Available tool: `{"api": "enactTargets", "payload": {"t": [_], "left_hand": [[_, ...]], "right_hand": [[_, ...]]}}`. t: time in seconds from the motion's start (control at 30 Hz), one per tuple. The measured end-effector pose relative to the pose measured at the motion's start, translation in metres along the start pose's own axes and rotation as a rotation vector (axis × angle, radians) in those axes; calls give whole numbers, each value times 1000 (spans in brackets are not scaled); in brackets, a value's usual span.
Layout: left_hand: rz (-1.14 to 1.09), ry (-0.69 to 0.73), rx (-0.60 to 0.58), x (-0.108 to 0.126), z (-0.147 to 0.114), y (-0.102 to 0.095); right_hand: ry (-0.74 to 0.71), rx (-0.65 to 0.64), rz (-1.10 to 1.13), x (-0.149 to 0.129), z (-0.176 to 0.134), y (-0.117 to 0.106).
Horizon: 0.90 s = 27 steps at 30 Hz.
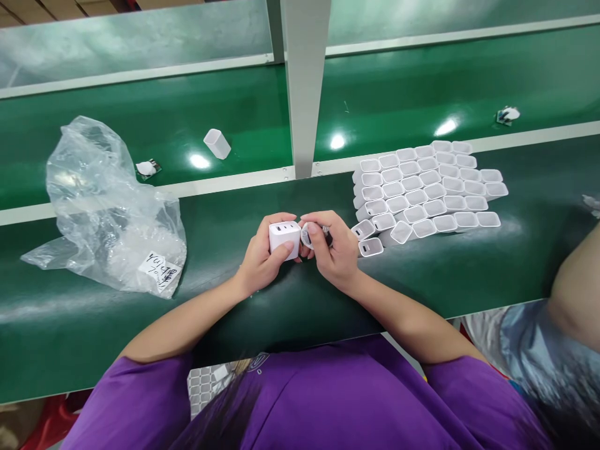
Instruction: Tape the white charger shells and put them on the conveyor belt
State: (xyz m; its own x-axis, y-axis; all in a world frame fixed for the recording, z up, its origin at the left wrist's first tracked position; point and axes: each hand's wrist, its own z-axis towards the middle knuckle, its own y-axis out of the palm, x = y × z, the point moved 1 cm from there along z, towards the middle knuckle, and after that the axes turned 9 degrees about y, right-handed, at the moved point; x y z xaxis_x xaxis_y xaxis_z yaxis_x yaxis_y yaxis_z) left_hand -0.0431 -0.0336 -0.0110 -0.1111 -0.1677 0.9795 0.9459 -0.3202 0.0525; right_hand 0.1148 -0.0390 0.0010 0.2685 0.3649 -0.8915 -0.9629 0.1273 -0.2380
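Observation:
My left hand [265, 253] is closed around a white charger housing [284, 236], whose port slots face up. Close beside it, my right hand [335, 250] pinches a small round, whitish, see-through piece [307, 234]; a dark part shows behind the fingers, and its kind is unclear. The two hands almost meet over the green bench. To the right of my right hand stand rows of white, open-topped charger shells [415, 181]. A few near shells, such as the front one [371, 247], show a dark slot inside.
At left lies a clear plastic bag [145, 250] of small whitish pieces with a handwritten label. One white shell [217, 144] and two small circuit boards [149, 168] [507, 114] rest on the green belt. A metal post [304, 94] rises ahead. Another person's arm [579, 287] is at right.

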Motion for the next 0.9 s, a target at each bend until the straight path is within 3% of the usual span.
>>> {"api": "enactTargets", "payload": {"t": [0.27,0.53,0.77,0.83,0.9], "left_hand": [[307,233,-6,-9,-9,-2],[658,480,42,0,-10,5],[816,544,46,1,-10,4],[824,496,40,3,-7,3],[812,354,12,6,-1,1]], "right_hand": [[-161,81,-72,-1,-5,6],[-217,128,-173,0,-10,7],[-252,127,-303,2,-14,8],[-231,108,-297,4,-12,8],[-135,56,-213,8,-7,10]]}}
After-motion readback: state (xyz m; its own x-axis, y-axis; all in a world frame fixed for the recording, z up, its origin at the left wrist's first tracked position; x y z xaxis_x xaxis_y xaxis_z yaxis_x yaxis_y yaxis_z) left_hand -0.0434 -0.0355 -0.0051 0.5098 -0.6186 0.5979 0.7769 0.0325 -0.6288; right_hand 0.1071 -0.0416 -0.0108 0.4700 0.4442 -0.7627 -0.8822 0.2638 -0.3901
